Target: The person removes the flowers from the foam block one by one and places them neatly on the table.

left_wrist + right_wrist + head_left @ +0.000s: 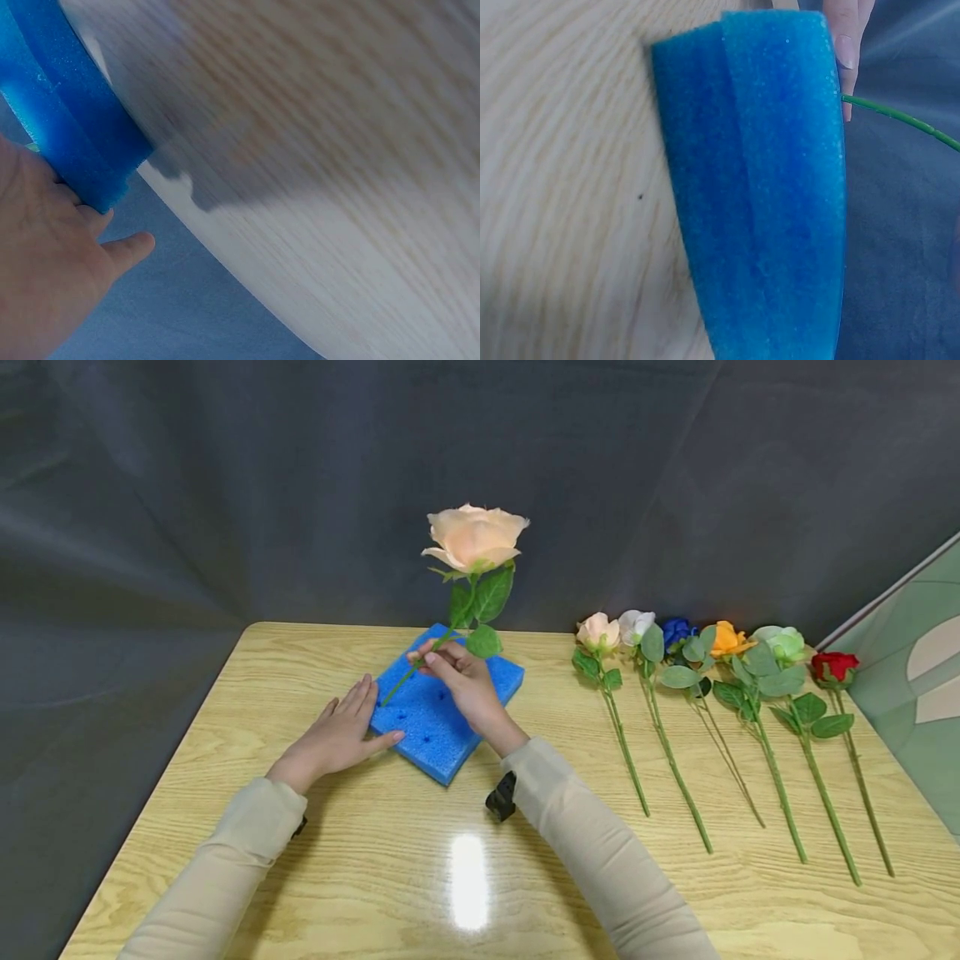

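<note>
My right hand [468,685] pinches the green stem of a peach artificial rose [476,537] between thumb and fingers. The bloom stands up above the hand, and the slanting stem's lower end meets the left corner of a blue foam block [453,735]. In the right wrist view the stem [904,118] rises from the foam's face, beside fingertips of the left hand. Several small holes dot the foam's top. My left hand [337,735] rests with fairly straight fingers along the block's left corner; the left wrist view shows this hand [52,247] against the foam's edge.
To the right on the wooden table [360,877] lie several artificial flowers side by side: peach [598,633], white [636,627], blue [677,631], orange [729,641], pale green [782,643] and red [835,668]. A dark cloth [337,485] hangs behind the table.
</note>
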Demonstrator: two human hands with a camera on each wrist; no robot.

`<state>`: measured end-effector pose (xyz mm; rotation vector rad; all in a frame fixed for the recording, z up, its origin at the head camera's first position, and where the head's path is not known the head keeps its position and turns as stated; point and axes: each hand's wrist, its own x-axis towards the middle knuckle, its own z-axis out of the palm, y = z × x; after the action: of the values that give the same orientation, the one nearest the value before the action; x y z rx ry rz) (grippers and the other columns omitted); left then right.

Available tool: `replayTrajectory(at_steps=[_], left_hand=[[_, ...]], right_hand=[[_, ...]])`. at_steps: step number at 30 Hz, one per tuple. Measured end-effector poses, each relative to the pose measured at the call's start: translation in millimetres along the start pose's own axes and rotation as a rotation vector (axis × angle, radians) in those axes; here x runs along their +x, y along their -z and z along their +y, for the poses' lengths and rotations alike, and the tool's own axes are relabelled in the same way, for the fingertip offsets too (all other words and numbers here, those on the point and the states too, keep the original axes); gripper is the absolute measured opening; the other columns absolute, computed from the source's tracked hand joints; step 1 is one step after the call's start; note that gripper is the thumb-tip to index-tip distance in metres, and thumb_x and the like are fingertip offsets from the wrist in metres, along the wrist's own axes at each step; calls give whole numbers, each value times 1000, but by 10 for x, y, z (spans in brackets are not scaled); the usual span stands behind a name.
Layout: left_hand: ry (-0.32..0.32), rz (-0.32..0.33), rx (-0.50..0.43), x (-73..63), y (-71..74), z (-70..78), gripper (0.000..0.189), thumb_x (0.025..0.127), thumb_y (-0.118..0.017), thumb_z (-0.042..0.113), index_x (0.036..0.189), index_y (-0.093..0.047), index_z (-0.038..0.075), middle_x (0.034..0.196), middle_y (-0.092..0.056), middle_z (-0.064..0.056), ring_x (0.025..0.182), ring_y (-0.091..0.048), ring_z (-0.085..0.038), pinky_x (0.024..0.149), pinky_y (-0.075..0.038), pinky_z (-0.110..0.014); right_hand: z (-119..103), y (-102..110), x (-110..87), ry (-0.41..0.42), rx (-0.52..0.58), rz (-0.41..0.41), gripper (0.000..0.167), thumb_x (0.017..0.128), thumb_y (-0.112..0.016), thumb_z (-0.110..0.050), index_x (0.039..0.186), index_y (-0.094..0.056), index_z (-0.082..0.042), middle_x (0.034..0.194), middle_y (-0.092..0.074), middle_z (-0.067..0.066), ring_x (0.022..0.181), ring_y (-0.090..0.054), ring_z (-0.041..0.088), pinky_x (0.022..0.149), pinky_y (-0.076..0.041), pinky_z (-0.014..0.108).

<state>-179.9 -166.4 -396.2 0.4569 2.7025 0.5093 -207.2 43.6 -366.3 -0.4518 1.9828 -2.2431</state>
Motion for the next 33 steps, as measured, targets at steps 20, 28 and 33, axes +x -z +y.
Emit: replayTrajectory(at_steps=[20,28,33], left_hand=[[-6,7,10,11,-18,-18,101,91,-38,69,152,5,0,161,11,-16,149,3,-37,118,-5,-61],[-5,9,9,16,-31,-19,101,91,-38,69,152,5,1,161,11,-16,150,3,-36,118,-6,-61],[-5,8,11,20,-27,-19,101,91,-38,69,152,5,1,161,11,-15,150,3,-36,118,-5,-61]], right_hand=[[30,43,-6,39,41,44,19,100,-49,-10,111,-59,1,102,-70,-6,102,-65,5,99,-51,32],[59,67,-13,61,51,48,19,100,-49,-10,111,-60,2,98,-70,-14,100,-65,2,98,-51,33],[59,72,-16,71,45,59,23,100,-49,-11,112,-58,6,99,-71,-12,99,-66,3,97,-52,33]])
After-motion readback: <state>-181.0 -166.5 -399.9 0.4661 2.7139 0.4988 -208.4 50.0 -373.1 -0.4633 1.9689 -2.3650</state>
